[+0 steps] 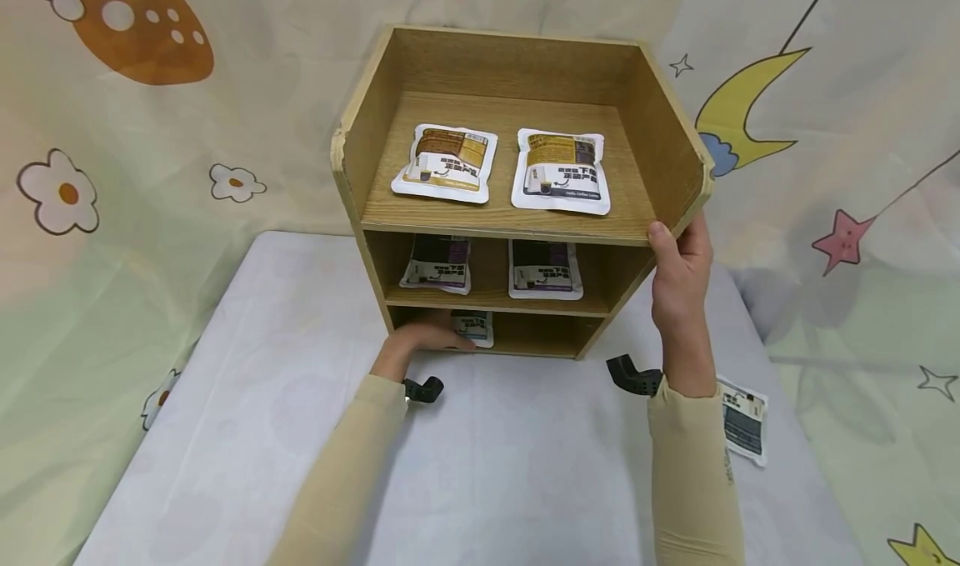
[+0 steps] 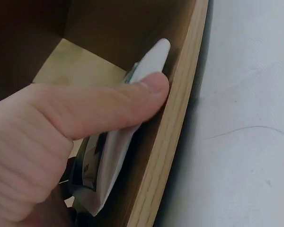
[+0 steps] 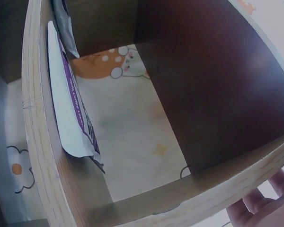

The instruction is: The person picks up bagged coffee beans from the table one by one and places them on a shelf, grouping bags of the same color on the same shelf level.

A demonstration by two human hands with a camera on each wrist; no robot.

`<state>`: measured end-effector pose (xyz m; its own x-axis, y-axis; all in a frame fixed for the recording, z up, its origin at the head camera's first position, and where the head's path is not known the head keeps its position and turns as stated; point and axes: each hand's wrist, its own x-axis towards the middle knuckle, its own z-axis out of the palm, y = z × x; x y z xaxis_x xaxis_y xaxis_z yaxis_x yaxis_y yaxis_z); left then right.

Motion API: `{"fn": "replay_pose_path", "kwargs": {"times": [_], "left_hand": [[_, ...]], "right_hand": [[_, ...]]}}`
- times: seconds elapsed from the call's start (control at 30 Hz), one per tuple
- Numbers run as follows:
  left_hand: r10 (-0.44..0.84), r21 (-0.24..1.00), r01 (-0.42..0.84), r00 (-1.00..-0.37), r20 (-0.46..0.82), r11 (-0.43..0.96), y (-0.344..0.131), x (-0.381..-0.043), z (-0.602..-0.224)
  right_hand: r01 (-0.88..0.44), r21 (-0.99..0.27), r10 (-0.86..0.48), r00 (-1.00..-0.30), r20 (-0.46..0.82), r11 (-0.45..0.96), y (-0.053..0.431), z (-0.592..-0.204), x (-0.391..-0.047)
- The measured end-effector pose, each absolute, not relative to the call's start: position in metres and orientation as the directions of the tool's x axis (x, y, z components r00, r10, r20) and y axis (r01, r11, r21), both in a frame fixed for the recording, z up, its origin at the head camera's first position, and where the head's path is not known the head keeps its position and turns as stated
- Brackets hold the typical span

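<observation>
A small wooden three-tier shelf (image 1: 480,226) stands on the white-covered table. My left hand (image 1: 431,335) reaches into its bottom tier at the left and holds a white coffee pouch (image 1: 474,326). In the left wrist view the thumb (image 2: 151,87) lies across the edge of that pouch, close above the bottom board; the other fingers are hidden. My right hand (image 1: 682,278) grips the shelf's right front corner, thumb on the top board's edge and fingers around the outside of the side panel.
Two pouches with orange and yellow labels (image 1: 453,162) lie on the top tier. The middle tier bears two dark-labelled pouches (image 1: 543,267). Another pouch (image 1: 745,423) lies on the table, partly behind the right sleeve. A printed cloth (image 1: 285,116) hangs behind the shelf.
</observation>
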<state>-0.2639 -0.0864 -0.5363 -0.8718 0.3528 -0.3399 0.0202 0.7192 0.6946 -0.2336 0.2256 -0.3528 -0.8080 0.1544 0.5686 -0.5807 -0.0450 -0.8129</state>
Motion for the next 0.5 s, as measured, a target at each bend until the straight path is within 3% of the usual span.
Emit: {"fn": "replay_pose_path", "kwargs": {"times": [0.5], "left_hand": [[0.360, 0.677, 0.029, -0.863, -0.354, 0.735, -0.0873, -0.2635, -0.5372]], "right_hand": [[-0.576, -0.817, 0.154, -0.811, 0.564, -0.037, 0.2252, -0.3524, -0.2337]]}}
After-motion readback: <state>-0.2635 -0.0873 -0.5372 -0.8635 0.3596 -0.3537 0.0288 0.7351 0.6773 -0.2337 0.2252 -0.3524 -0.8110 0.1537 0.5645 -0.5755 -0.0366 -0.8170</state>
